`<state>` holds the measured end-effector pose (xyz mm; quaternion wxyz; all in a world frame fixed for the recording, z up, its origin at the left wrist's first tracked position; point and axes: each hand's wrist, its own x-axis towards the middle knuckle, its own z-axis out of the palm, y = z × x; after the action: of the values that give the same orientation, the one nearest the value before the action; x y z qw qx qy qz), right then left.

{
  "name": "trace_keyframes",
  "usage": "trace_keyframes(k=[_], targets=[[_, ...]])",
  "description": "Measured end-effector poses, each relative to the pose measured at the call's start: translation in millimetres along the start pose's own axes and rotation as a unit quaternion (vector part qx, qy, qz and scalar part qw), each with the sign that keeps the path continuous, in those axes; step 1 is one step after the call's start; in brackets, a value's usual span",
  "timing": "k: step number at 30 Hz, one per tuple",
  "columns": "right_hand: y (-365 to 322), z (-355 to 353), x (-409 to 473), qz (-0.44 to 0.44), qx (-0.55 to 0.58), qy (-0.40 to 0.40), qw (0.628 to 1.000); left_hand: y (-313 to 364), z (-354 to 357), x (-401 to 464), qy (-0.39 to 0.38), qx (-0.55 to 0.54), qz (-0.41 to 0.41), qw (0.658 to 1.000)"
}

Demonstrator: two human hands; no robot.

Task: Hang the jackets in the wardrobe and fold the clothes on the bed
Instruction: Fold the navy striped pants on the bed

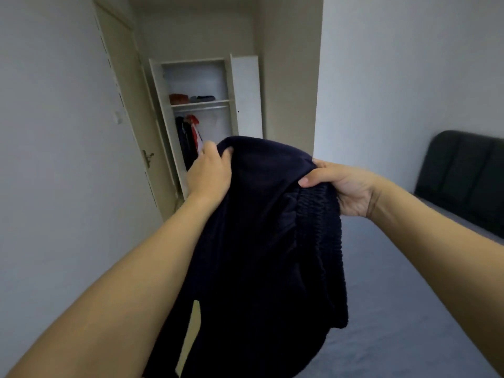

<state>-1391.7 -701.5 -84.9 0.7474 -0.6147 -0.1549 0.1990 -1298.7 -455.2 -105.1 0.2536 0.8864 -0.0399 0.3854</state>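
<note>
A dark navy garment (261, 241) with a ribbed elastic band hangs in front of me, held up in the air. My left hand (208, 174) grips its upper left edge, fingers curled into the cloth. My right hand (346, 188) holds the elastic band at the upper right, thumb over the fabric. Beyond the garment the white wardrobe (200, 118) stands with both doors open. Dark and red jackets (188, 140) hang from its rail on the left side. The bed (403, 282) with a grey-blue sheet lies to my right, below the garment.
Folded red and dark clothes (191, 99) lie on the wardrobe's upper shelf. A beige room door (131, 113) with a handle stands open on the left, beside the wardrobe. A dark padded headboard (463, 178) rises at the far right against the white wall.
</note>
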Motion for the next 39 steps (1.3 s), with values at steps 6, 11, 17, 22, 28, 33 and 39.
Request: trace_keyframes(k=[6, 11, 17, 22, 28, 33, 39], targets=[[111.4, -154.3, -27.9, 0.121, 0.021, 0.149, 0.981, 24.3, 153.9, -76.2, -0.115, 0.096, 0.092, 0.984], [288.2, -320.7, -33.8, 0.225, -0.023, 0.306, 0.925, 32.4, 360.5, -196.1, -0.261, 0.208, 0.092, 0.938], [626.4, -437.9, -63.0, 0.343, -0.199, 0.370, 0.840, -23.2, 594.5, -479.9, -0.517, 0.074, -0.019, 0.852], [843.4, -461.7, -91.8, 0.400, -0.335, 0.270, 0.810, -100.2, 691.9, -674.5, -0.634, 0.083, -0.038, 0.768], [912.4, -478.4, -98.9, 0.229, -0.435, 0.443, 0.750, -136.8, 730.8, -737.5, -0.504, 0.136, 0.057, 0.851], [890.7, -481.6, -113.2, 0.169, -0.154, 0.438, 0.869, -105.5, 728.2, -685.9, -0.449, 0.094, 0.021, 0.888], [862.3, -483.5, -157.9, 0.276, -0.152, 0.207, 0.926, -3.8, 773.6, -617.8, -0.446, -0.063, 0.051, 0.891]])
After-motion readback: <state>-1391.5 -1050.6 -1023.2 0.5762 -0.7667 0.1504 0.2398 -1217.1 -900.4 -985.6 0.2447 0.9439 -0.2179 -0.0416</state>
